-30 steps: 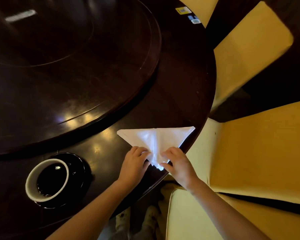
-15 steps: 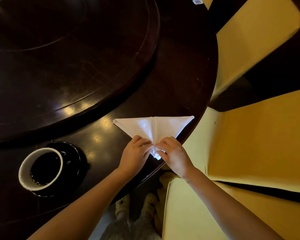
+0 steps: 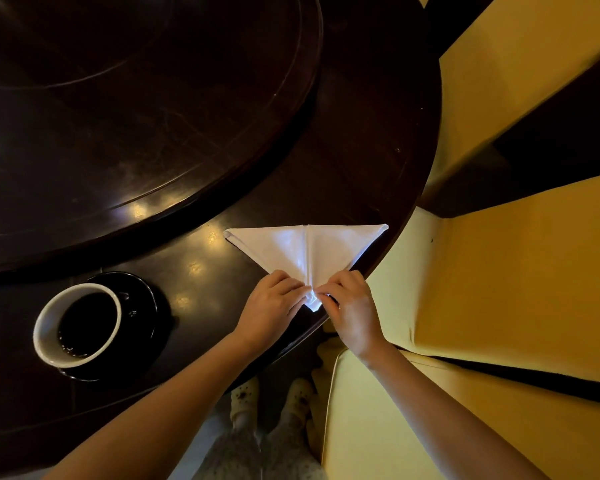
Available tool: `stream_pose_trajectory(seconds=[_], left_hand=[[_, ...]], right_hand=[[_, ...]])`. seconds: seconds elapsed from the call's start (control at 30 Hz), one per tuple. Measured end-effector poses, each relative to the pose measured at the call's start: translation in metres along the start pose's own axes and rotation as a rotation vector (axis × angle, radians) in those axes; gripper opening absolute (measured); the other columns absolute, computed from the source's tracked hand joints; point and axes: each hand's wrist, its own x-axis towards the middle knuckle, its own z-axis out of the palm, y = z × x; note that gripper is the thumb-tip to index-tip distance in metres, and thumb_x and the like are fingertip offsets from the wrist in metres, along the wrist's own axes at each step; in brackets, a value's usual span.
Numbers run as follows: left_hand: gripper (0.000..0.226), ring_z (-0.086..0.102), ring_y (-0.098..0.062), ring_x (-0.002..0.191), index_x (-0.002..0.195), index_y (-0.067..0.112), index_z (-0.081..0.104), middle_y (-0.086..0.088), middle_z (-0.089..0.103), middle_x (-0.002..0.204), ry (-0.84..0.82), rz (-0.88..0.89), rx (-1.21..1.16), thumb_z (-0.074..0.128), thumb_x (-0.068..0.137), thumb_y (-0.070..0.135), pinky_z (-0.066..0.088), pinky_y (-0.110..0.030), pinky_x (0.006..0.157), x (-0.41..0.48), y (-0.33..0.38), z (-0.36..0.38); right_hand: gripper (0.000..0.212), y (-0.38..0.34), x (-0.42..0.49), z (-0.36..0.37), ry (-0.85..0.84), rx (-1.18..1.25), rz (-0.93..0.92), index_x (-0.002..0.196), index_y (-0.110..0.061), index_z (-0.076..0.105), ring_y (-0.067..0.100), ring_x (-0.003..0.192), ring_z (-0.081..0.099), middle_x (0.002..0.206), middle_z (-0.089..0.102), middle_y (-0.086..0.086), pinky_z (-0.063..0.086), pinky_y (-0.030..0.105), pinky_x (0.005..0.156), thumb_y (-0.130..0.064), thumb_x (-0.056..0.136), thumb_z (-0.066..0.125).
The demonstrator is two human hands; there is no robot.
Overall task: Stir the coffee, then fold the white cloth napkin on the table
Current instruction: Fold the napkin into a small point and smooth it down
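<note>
The white cloth napkin (image 3: 302,249) lies near the table's edge, folded into a downward-pointing triangle with a centre crease. My left hand (image 3: 269,308) pinches the left side of its lower tip. My right hand (image 3: 352,306) pinches the right side of the same tip. The fingertips of both hands nearly meet over the point. A white-rimmed cup of dark coffee (image 3: 78,323) stands on a black saucer (image 3: 142,306) to the left, apart from both hands. No spoon shows.
The dark round wooden table (image 3: 361,150) carries a large raised turntable (image 3: 136,116) at its centre. Yellow upholstered chairs (image 3: 516,265) stand close on the right, beside the table's edge. My feet (image 3: 271,400) show below the edge.
Both hands have drawn together on the napkin's lower tip. The view has tilted, so the napkin and cup sit higher in the frame.
</note>
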Motion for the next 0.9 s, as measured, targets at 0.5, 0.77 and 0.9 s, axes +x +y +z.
stream_pose_trajectory(seconds=[0.5,0.77,0.9], left_hand=[[0.033,0.062,-0.019,0.078,0.095,0.014,0.073,-0.004,0.067,0.080,-0.187,0.086,0.094,0.083,0.063,0.013,0.054,-0.026,0.063,0.013,0.001,-0.011],[0.024,0.060,-0.020,0.085,0.097,0.013,0.073,-0.003,0.070,0.092,-0.281,0.126,0.161,0.076,0.073,0.014,0.054,-0.029,0.069,0.024,-0.003,-0.006],[0.024,0.061,-0.021,0.082,0.094,0.009,0.072,-0.005,0.069,0.089,-0.262,0.137,0.161,0.078,0.070,0.010,0.054,-0.029,0.067,0.025,-0.001,-0.003]], right_hand=[[0.019,-0.020,-0.008,0.001,-0.008,0.275,0.503,0.097,-0.018,0.064,0.010,0.088,0.047,0.093,0.055,-0.006,0.043,0.013,0.069,-0.027,0.082,0.070],[0.027,-0.024,-0.018,0.004,-0.019,0.330,0.833,0.085,-0.018,0.051,0.017,0.089,0.050,0.089,0.053,-0.001,0.050,0.041,0.084,-0.030,0.077,0.074],[0.034,-0.024,-0.015,0.005,-0.090,0.517,1.039,0.089,-0.015,0.051,0.027,0.087,0.059,0.097,0.060,0.010,0.042,0.022,0.053,-0.034,0.075,0.076]])
